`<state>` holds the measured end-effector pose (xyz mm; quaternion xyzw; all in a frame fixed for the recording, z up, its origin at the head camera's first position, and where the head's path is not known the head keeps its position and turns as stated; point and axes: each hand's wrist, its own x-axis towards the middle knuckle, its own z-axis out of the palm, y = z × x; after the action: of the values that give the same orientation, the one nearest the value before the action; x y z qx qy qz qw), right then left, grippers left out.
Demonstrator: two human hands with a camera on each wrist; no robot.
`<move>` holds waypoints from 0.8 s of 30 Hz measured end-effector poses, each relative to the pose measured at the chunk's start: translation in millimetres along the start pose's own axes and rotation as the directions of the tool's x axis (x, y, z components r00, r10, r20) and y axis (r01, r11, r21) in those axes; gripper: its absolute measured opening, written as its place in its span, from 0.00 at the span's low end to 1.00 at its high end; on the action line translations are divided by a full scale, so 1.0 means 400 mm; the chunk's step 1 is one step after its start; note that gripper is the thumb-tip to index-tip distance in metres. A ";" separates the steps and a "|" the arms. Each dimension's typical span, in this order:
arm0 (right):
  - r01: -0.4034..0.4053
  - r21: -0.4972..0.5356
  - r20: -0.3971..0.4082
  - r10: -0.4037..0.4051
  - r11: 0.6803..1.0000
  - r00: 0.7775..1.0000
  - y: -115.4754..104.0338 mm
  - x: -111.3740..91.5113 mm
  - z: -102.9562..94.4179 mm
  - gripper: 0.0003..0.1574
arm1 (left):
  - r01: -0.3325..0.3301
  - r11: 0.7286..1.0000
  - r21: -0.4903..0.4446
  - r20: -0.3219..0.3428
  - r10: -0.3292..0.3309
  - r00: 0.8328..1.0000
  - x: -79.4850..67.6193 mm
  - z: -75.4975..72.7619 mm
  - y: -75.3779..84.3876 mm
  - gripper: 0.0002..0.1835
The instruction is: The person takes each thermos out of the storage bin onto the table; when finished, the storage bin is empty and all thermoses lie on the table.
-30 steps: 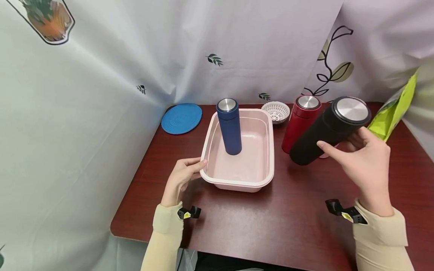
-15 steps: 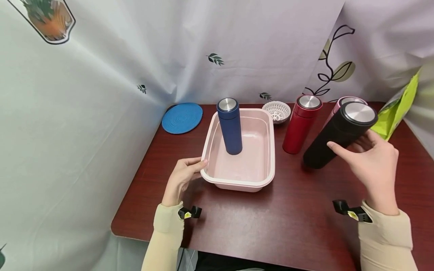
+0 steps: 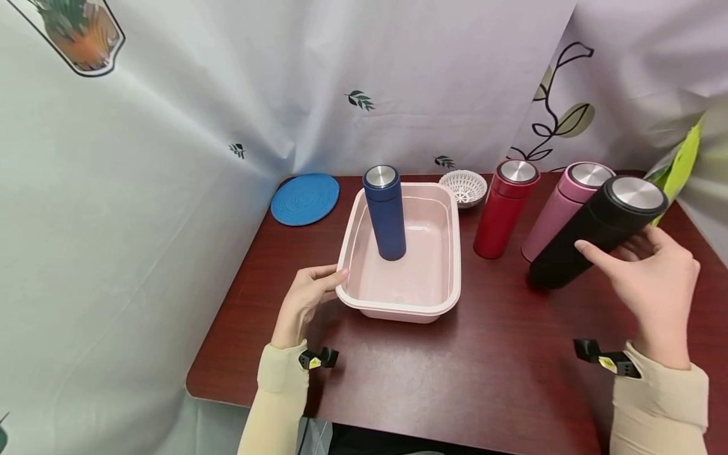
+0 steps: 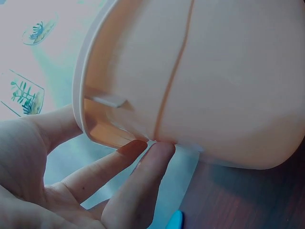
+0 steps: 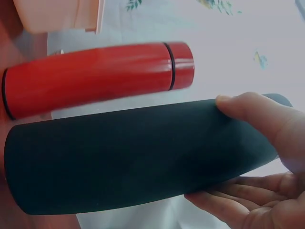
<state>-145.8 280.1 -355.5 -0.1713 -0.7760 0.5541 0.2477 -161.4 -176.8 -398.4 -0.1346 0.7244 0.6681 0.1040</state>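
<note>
My right hand (image 3: 654, 284) grips a black thermos flask (image 3: 591, 234) near its silver-topped lid, thumb on one side and fingers on the other. The flask leans to the right, its base at or just above the table. Behind it stand a pink thermos (image 3: 560, 212), partly hidden, and a red thermos (image 3: 503, 215), which the right wrist view also shows. My left hand (image 3: 309, 297) holds the rim of a pale pink plastic basin (image 3: 409, 308) at its near left corner; the left wrist view shows fingers against its outer wall. Inside the basin a blue thermos (image 3: 387, 218) stands upright.
A blue round woven mat (image 3: 305, 199) lies at the back left of the dark red table (image 3: 409, 373). Behind the basin's right corner sits a small white woven basket (image 3: 465, 188). A yellow-green packet (image 3: 682, 164) leans at the back right, partly covered by the black flask.
My right hand has carried the black flask to the right, away from the red thermos, uncovering the pink one. The left hand and the basin have stayed in place.
</note>
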 end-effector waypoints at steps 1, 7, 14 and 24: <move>-0.005 -0.011 -0.006 0.005 1.000 1.000 0.002 0.002 -0.002 0.32 | -0.002 1.000 0.000 0.001 0.002 1.000 0.000 -0.001 -0.001 0.26; -0.047 -0.031 -0.042 0.045 0.998 0.998 0.015 0.021 -0.020 0.34 | -0.007 1.000 -0.004 0.000 0.007 1.000 0.002 -0.003 -0.004 0.26; -0.085 -0.047 -0.060 0.082 0.995 0.995 0.040 0.054 -0.037 0.34 | -0.015 1.000 0.003 0.002 0.015 1.000 0.000 -0.004 -0.005 0.25; -0.173 -0.079 -0.083 0.166 0.982 0.983 0.066 0.114 -0.066 0.36 | -0.020 1.000 0.001 0.011 0.020 1.000 0.001 -0.001 -0.005 0.25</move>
<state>-168.1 334.0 -364.7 -0.2682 -0.7716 0.5325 0.2215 -161.1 -177.5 -400.5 -0.1235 0.7254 0.6696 0.1013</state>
